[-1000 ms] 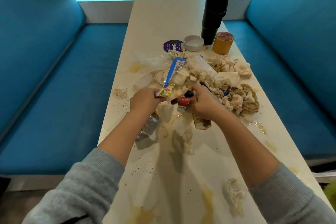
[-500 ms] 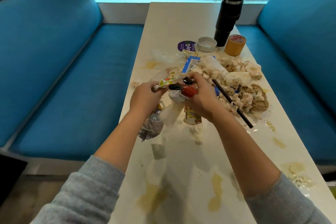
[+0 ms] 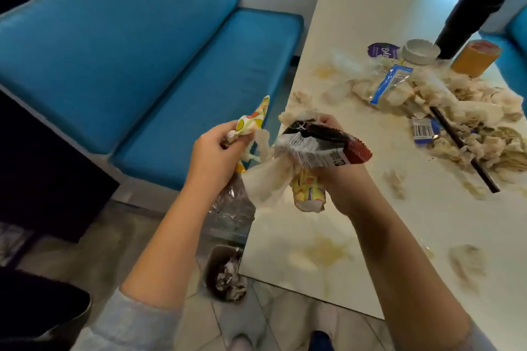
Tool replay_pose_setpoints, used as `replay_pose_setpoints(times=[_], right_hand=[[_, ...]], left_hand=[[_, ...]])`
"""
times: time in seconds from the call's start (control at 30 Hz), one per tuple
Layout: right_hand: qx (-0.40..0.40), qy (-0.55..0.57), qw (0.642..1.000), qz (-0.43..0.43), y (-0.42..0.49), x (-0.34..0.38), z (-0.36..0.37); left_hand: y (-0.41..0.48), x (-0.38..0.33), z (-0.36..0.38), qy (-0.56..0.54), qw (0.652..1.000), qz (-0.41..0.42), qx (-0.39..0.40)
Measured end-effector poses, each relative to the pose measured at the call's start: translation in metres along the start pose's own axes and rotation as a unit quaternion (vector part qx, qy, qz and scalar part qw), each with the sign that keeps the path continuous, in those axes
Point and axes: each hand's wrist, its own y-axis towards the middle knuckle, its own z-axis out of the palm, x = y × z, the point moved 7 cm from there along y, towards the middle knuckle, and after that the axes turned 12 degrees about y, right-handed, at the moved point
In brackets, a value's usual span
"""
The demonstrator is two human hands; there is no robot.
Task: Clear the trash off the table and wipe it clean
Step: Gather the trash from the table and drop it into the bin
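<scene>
My left hand (image 3: 216, 151) grips a colourful yellow wrapper (image 3: 253, 120) and a clear crinkled plastic bag (image 3: 231, 202) that hangs below it, out past the table's left edge. My right hand (image 3: 339, 171) grips a bunch of trash: a black, white and red wrapper (image 3: 322, 145), soiled tissue (image 3: 268, 182) and a yellow packet (image 3: 308, 191). The white table (image 3: 370, 236) is stained yellow. A heap of crumpled tissues (image 3: 484, 128), a blue and white wrapper (image 3: 387, 82), a small blue packet (image 3: 422, 131) and a black straw (image 3: 462, 151) lie at its far right.
A small bin (image 3: 225, 273) holding crumpled trash stands on the tiled floor below the table's near left corner. A black tumbler (image 3: 479, 3), an orange tape roll (image 3: 473, 58), a white dish (image 3: 420, 51) and a purple sticker (image 3: 382, 50) stand at the back. Blue bench (image 3: 142, 65) on the left.
Both hands have lifted their handfuls of wrappers and tissue off the table and carried them left to the table's edge. My view has swung left and down, showing the floor and bin.
</scene>
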Motion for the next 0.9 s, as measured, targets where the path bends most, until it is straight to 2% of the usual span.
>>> replay_pose_setpoints(times=[0.17,0.3,0.47,0.53,0.63,0.7,0.77,0.83,0.9], right_hand=[[0.026,0.009,0.999,0.033,-0.032,-0.054,0.072],[0.038,0.01,0.999,0.015,-0.059,-0.106,0.125],[0.041,0.023,0.995,0.089,-0.08,-0.2,0.161],[0.016,0.062,0.987,0.147,-0.082,-0.244,0.159],[0.0,0.033,0.972,0.234,-0.082,-0.315,0.144],[-0.049,0.023,0.972,0.228,-0.067,-0.366,0.123],[-0.061,0.029,0.968,0.24,-0.06,-0.416,0.111],[-0.062,-0.012,0.965,0.254,-0.054,-0.467,0.098],[-0.108,-0.018,0.954,0.279,-0.055,-0.524,0.08]], left_hand=[[-0.037,0.078,-0.048,0.012,1.0,-0.025,-0.002],[-0.062,0.148,-0.064,0.037,0.998,-0.053,0.015],[-0.084,0.231,-0.057,0.034,0.997,-0.072,-0.001],[-0.092,0.268,-0.044,0.027,0.996,-0.087,-0.011],[-0.097,0.323,-0.009,0.019,0.994,-0.109,-0.013],[-0.099,0.367,0.026,-0.004,0.991,-0.136,-0.014],[-0.106,0.406,0.063,-0.012,0.988,-0.155,-0.005],[-0.114,0.446,0.099,-0.013,0.985,-0.173,0.007],[-0.125,0.491,0.136,-0.011,0.979,-0.202,0.028]])
